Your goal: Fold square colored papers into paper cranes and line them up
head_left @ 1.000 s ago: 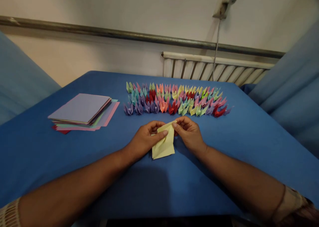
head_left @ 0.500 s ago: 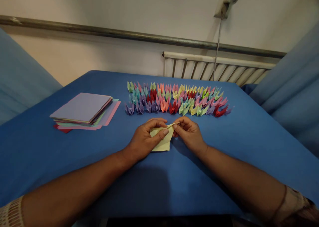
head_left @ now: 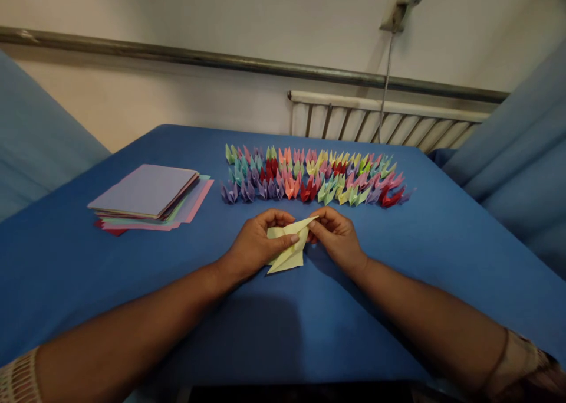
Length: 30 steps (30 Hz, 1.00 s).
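Between both hands is a pale yellow piece of folded origami paper (head_left: pixel 289 255), held just above the blue table, with creases and a slanting flap on its near side. My left hand (head_left: pixel 256 238) grips its left part, the thumb lying across the front and the fingers behind the upper edge. With thumb and fingertips, my right hand (head_left: pixel 333 233) pinches the pointed upper right corner. The fingers behind the paper are partly hidden. Just beyond the hands stand several rows of small folded paper cranes (head_left: pixel 309 190) in many colours.
A stack of coloured paper sheets (head_left: pixel 144 190) lies on the left of the blue-covered table (head_left: pixel 145 291). Behind it are a wall rail (head_left: pixel 212 59), a radiator (head_left: pixel 354 117) and a socket with a cord (head_left: pixel 395 16). Blue curtains (head_left: pixel 526 149) hang at both sides.
The paper's front flap has opened out toward me, showing a slanting layer with a point at the lower left. My left fingers have curled more behind it; my right hand has barely moved.
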Motion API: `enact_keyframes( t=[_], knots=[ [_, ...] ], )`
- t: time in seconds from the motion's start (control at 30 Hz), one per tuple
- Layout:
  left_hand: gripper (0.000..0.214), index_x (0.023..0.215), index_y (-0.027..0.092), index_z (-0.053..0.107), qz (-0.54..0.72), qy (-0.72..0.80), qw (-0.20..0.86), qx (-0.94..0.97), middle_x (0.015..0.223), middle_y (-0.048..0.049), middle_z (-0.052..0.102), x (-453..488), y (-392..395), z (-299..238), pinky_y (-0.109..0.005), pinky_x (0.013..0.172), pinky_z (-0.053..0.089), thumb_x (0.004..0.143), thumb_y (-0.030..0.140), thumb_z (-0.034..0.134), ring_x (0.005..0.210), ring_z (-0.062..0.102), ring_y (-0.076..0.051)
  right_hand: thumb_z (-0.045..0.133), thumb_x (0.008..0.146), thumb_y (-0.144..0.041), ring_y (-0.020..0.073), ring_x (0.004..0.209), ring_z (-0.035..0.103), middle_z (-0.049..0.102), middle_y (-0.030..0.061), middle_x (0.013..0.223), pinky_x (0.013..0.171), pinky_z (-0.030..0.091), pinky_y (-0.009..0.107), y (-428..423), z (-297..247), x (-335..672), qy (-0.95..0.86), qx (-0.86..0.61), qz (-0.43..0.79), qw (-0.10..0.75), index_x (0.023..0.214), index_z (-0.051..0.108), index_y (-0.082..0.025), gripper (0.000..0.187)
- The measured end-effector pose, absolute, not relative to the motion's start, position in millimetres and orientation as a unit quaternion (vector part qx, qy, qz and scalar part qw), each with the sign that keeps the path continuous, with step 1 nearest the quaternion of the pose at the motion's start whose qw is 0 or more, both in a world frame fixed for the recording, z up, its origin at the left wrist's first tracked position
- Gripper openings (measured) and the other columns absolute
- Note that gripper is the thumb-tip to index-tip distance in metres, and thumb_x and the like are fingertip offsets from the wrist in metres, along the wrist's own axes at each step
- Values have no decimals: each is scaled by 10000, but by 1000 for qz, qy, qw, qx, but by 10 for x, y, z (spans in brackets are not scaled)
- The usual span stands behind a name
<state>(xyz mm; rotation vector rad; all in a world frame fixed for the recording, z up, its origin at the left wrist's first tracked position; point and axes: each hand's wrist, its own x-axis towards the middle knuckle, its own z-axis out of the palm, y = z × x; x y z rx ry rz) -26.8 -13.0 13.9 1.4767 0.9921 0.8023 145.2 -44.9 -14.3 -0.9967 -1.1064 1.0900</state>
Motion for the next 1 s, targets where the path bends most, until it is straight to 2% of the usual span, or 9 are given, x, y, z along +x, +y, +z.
enact_keyframes(
  t=[0.23, 0.33, 0.47, 0.57, 0.7, 0.83, 0.93, 1.0],
  knots=[
    [349, 864, 152, 638, 294, 425, 582, 628, 778, 2, 622, -272, -154, 201, -235, 602, 447, 624, 345, 802, 653, 559, -123, 682, 778, -343, 104, 529, 559, 598, -46, 594, 520, 464, 238, -464, -143, 1446, -500, -425, 446, 608, 765, 586, -214, 161],
    [333, 886, 156, 659, 285, 412, 587, 636, 814, -16, 643, -285, -144, 216, -245, 623, 459, 682, 401, 757, 692, 580, -141, 676, 782, -333, 104, 535, 562, 595, -48, 600, 532, 464, 238, -466, -143, 1451, -499, -425, 446, 609, 767, 579, -214, 154],
    [318, 863, 151, 672, 271, 434, 557, 654, 762, -18, 639, -291, -125, 203, -227, 565, 437, 732, 439, 705, 649, 555, -137, 640, 811, -299, 107, 542, 563, 598, -43, 601, 534, 447, 236, -485, -166, 1455, -527, -432, 436, 588, 789, 582, -211, 108],
    [307, 822, 146, 677, 273, 444, 539, 662, 730, -7, 625, -290, -118, 195, -209, 539, 415, 730, 438, 704, 628, 525, -124, 606, 835, -257, 112, 566, 571, 607, -37, 638, 548, 445, 239, -495, -198, 1464, -555, -430, 421, 574, 868, 595, -212, 57],
    [319, 827, 146, 675, 279, 429, 551, 660, 725, 1, 624, -296, -105, 184, -212, 556, 426, 727, 447, 709, 628, 531, -121, 604, 829, -202, 115, 609, 577, 609, -24, 731, 587, 464, 252, -496, -209, 1493, -584, -424, 369, 586, 1014, 611, -223, 186],
    [321, 849, 149, 680, 282, 419, 566, 651, 750, -4, 642, -297, -107, 183, -227, 591, 445, 736, 447, 707, 640, 557, -127, 600, 850, -194, 124, 698, 590, 607, 11, 853, 628, 478, 265, -509, -169, 1522, -630, -410, 291, 592, 953, 651, -225, 119],
    [304, 875, 160, 695, 285, 410, 564, 658, 787, -8, 659, -296, -120, 202, -234, 625, 455, 738, 431, 711, 674, 572, -133, 605, 861, -205, 124, 694, 580, 605, 8, 818, 634, 473, 269, -512, -161, 1522, -638, -413, 269, 592, 893, 660, -221, 66],
    [286, 877, 166, 701, 286, 405, 553, 670, 792, -7, 664, -298, -124, 216, -235, 634, 455, 729, 411, 724, 681, 570, -132, 610, 868, -229, 117, 655, 577, 606, -2, 773, 615, 470, 264, -507, -176, 1510, -620, -416, 296, 596, 878, 655, -220, 48]
  ],
)
